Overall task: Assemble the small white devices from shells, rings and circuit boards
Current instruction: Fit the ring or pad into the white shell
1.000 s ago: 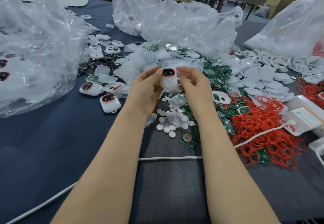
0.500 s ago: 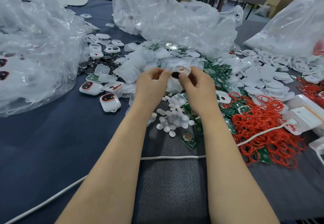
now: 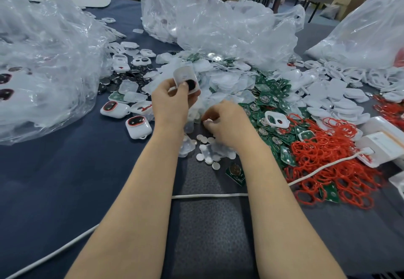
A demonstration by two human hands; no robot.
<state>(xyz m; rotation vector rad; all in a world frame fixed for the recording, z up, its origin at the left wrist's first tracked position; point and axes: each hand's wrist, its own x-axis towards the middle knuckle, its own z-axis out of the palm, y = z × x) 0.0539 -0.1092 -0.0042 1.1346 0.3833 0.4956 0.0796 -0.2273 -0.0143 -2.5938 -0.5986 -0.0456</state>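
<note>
**Asker:** What are your hands doing?

**Me:** My left hand (image 3: pixel 170 104) holds one white shell (image 3: pixel 183 75) up above the dark blue counter (image 3: pixel 54 180), mid-scene. The grip is clamped on the shell's near end, with my thumb on the face beside a dark round part (image 3: pixel 192 84) and my fingers behind.

**Asker:** And the other hand?

**Me:** My right hand (image 3: pixel 229 125) is down at the counter, just right of the left and nearer to me. Its fingers curl over a scatter of small white discs (image 3: pixel 206 155). I cannot tell whether that grip has closed on a disc or on nothing.

**Asker:** Where are the other parts?

**Me:** Green circuit boards (image 3: pixel 271 95) are heaped to the right of my hands. Red rings (image 3: pixel 332 160) lie in a tangle further right and nearer. More white shells (image 3: pixel 341 101) are piled at the far right. Finished devices (image 3: pixel 138 127) sit to the left, near a clear plastic bag (image 3: pixel 43 71).

**Asker:** How does the shell handle?

**Me:** I judge it light, rigid and thin-walled. The plastic looks smooth and likely slick, so it could skid out of a loose pinch. It is best held by the outer edges, keeping fingers off the dark part and out of the hollow. The boards want edge holds too. The rings look soft and stretchy, and apt to snag on one another
</note>
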